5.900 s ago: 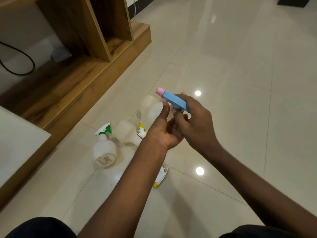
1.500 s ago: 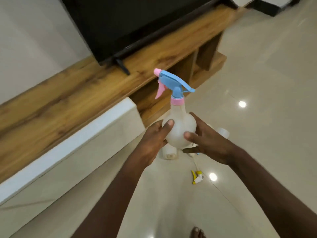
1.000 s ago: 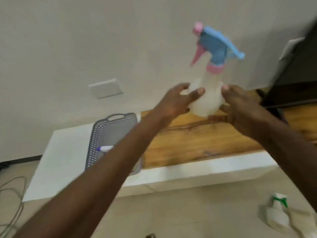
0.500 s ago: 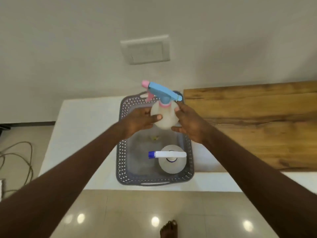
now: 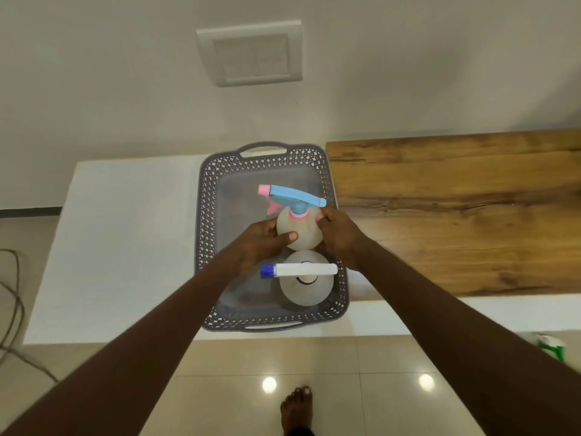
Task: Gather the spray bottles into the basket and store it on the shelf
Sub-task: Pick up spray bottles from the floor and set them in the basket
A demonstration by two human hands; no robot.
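A grey perforated basket (image 5: 206, 215) sits on a white ledge (image 5: 125, 240). Inside it, upright, is a pale spray bottle with a blue and pink trigger head (image 5: 300, 229). My left hand (image 5: 261, 239) grips its left side and my right hand (image 5: 338, 232) its right side. Just nearer to me in the basket stands a second pale bottle with a white and dark-blue head (image 5: 306, 287). A green-topped spray bottle (image 5: 551, 347) shows at the right edge on the floor, mostly cut off.
A wooden shelf top (image 5: 456, 209) adjoins the basket on the right. A wall switch plate (image 5: 251, 55) is above. Cables (image 5: 12, 306) lie on the floor at left. A bare foot (image 5: 297, 407) stands on the glossy tiles below the ledge.
Both hands have lowered the blue-headed bottle down into the basket, behind the white-headed bottle. Earlier I carried it up from the floor and turned toward the ledge.
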